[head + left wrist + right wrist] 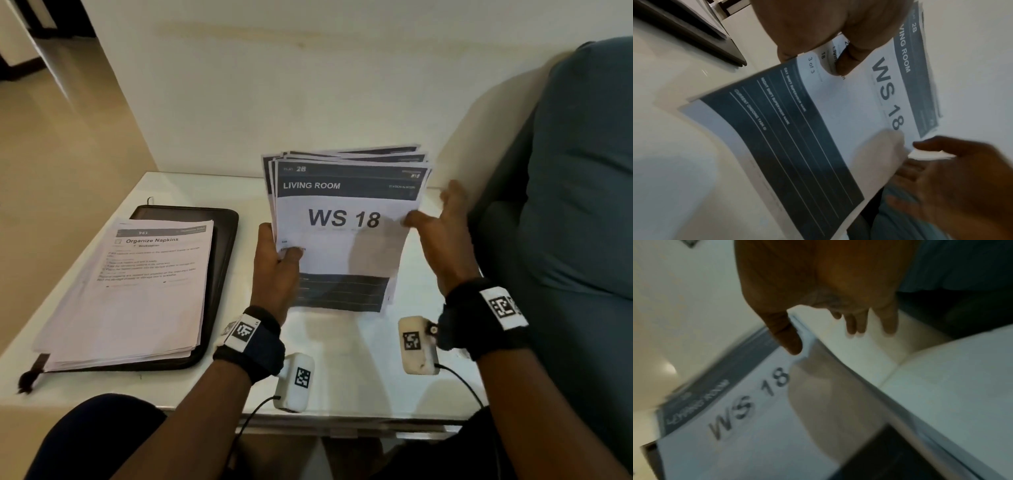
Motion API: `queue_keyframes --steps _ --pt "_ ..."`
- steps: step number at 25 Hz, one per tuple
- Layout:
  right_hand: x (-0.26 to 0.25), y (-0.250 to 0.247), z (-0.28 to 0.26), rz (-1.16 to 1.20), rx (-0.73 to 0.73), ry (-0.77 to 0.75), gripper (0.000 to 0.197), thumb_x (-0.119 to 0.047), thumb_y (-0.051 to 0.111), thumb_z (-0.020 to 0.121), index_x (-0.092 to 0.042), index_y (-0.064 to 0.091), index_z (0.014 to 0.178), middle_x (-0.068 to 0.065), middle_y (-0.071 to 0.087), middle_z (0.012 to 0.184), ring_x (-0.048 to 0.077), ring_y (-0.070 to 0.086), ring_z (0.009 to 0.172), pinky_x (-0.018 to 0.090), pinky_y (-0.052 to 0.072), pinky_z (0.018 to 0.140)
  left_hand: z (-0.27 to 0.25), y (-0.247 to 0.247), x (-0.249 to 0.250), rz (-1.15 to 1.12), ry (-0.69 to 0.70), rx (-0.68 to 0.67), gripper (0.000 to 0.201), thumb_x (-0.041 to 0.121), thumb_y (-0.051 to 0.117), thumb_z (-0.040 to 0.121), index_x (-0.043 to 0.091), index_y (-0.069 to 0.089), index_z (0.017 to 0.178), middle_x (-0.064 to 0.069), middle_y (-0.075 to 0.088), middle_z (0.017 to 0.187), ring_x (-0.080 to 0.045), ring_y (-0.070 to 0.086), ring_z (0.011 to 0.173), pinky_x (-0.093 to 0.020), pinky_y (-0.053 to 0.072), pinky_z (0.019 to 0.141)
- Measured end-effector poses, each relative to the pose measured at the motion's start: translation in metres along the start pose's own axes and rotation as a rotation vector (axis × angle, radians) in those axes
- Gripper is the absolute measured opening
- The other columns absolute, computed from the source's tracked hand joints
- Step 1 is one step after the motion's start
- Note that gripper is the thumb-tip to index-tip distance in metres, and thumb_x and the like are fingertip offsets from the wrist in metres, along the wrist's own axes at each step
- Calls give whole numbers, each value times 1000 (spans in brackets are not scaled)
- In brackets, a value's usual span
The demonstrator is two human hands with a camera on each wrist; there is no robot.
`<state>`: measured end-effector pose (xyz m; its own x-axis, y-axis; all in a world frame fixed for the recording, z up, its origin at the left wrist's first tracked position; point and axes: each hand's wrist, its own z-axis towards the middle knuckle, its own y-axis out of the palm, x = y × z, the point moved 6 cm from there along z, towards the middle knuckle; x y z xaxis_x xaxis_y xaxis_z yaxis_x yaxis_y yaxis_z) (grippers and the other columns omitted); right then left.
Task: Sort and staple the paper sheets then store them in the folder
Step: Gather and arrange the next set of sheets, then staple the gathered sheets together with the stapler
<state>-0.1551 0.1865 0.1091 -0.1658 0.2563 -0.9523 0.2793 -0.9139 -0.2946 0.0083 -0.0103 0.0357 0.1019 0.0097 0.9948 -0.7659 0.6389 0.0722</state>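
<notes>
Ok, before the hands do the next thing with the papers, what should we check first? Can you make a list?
1. Left hand holds the fanned sheets firmly, thumb on the front: ok.
2. Right hand has the right edge, thumb on the front page: ok.
3. Sheet edges lined up for stapling: not ok, the tops are fanned out.
4. Top page readable for sorting: ok, it says WS 18, Living Room.
5. Folder free to take papers: not ok, another paper pile lies on it.
6. Stapler within reach: cannot tell, none shows in any view.
</notes>
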Motion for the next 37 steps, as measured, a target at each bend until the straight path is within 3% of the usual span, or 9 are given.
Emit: queue_keyframes --steps 2,5,10,14,18,29,31,34,37 --pt "34 1 -3 215 -163 137 76 -21 76 83 -27 38 149 -4 61 140 18 59 125 50 46 107 0 -1 9 -21 31 -23 35 1 56 99 18 48 128 0 65 124 -9 67 108 -20 58 82" --pt "35 3 -18 284 -211 9 40 -7 70 91 -23 64 127 -4 73 120 18 69 109 43 58 94 -6 6 17 -22 93 -47 38 1 55 99 26 46 127 1 63 128 -14 64 114 -23 58 88" --pt "66 24 -49 235 -206 -34 46 0 81 78 -40 73 100 -7 76 104 22 70 105 37 61 86 -26 14 -18 42 -33 -29 43 -4 51 98 16 39 134 -6 57 132 -20 61 112 -14 57 76" --pt "86 29 -52 185 -182 -26 45 1 77 83 -41 70 98 -7 73 103 22 69 103 37 61 86 -26 10 -35 78 -103 -33 40 -1 52 99 20 44 132 -2 60 124 -18 63 104 -17 57 70" --pt "88 29 -56 111 -172 13 33 -7 77 85 -36 66 94 -3 73 97 20 69 96 42 62 86 -7 5 -25 125 -111 -90 42 15 58 87 23 49 127 -5 65 123 -24 67 107 -40 61 87" --pt "86 26 -72 172 -435 124 43 -3 67 75 -30 67 109 4 72 114 19 66 108 38 58 93 3 16 23 29 130 -5 23 17 60 99 11 57 122 -3 70 113 -13 71 99 -28 60 79" --pt "95 -8 -48 231 -286 171 55 -2 55 71 -25 66 120 0 71 121 18 66 111 34 58 86 7 13 38 105 212 -11 20 22 61 98 13 60 116 -2 71 108 -13 71 95 -30 60 77" --pt "130 -72 -17 -241 116 308 59 -30 59 74 -15 59 132 8 57 133 30 58 118 43 54 91 16 17 62 327 325 -50 11 20 63 98 11 63 104 6 68 91 4 65 76 -11 51 63" --pt "178 -81 -18 -847 -49 578 65 -39 64 88 -3 45 139 21 41 144 42 43 132 49 45 105 28 29 72 561 396 -164 15 19 64 89 8 60 79 0 61 72 -2 54 60 -18 43 55"
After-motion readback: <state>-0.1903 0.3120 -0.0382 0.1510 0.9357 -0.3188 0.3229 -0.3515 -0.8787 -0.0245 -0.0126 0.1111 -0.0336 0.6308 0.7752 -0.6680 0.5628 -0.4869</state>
